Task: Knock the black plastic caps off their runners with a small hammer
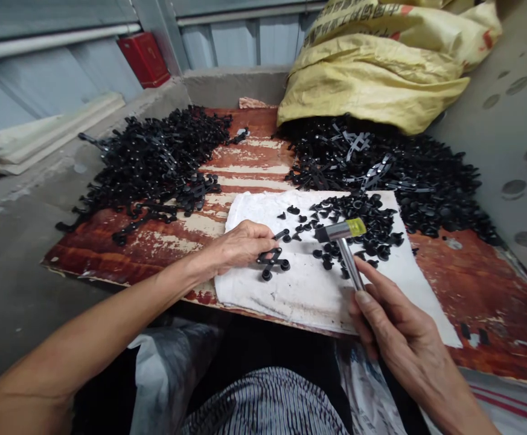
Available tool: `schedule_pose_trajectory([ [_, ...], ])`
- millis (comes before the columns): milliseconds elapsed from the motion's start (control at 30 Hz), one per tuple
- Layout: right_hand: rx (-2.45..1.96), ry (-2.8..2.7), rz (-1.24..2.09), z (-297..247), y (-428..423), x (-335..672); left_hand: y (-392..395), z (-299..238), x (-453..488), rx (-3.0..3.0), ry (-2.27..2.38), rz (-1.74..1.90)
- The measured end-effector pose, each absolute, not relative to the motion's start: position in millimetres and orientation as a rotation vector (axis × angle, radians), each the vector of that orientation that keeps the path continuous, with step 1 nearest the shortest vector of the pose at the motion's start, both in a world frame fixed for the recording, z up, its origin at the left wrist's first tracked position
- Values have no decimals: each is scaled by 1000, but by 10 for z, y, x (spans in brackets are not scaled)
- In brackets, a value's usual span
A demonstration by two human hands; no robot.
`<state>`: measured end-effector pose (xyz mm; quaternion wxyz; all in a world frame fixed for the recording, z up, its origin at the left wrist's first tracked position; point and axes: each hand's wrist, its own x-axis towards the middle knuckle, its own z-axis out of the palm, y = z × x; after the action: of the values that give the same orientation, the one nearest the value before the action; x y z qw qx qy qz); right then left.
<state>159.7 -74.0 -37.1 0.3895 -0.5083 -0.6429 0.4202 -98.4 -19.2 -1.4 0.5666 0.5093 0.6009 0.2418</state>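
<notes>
My left hand (pixel 247 244) pinches a black jointed linkage (pixel 273 258) of crossed bars, with round black caps on its ends, over the white cloth (pixel 249 293). My right hand (pixel 390 323) is closed around the metal handle of a small mallet (pixel 342 232). One face of the mallet head is yellow and the other dark. The head hovers to the right of the linkage, apart from it. Loose black caps (pixel 374 226) lie scattered and heaped on the cloth behind and beside the mallet.
A heap of black linkages (pixel 154 151) covers the table's left side. Another dark pile (pixel 426 181) spills from under a yellow woven sack (pixel 372 78) at the back right. The worn red-brown tabletop (pixel 466 278) meets a concrete ledge. A red box (pixel 144 59) stands at the back left.
</notes>
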Motion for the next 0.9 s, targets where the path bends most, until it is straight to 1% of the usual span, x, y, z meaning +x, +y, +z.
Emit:
schedule_pose_trajectory([
  [100,-1358,-1479,1202,-373,-744,1578,-195,2,-959,1194,1411,554],
  [200,-1368,-1416,1264,-363,-722,1567,-196,12,-941,1193,1405,550],
  [567,-1323,-1388,1317,-388,-719,1598,-187,75,-855,1117,1445,538],
  [900,-1305,-1429,1301,-389,-715,1605,-184,136,-782,1033,1483,567],
])
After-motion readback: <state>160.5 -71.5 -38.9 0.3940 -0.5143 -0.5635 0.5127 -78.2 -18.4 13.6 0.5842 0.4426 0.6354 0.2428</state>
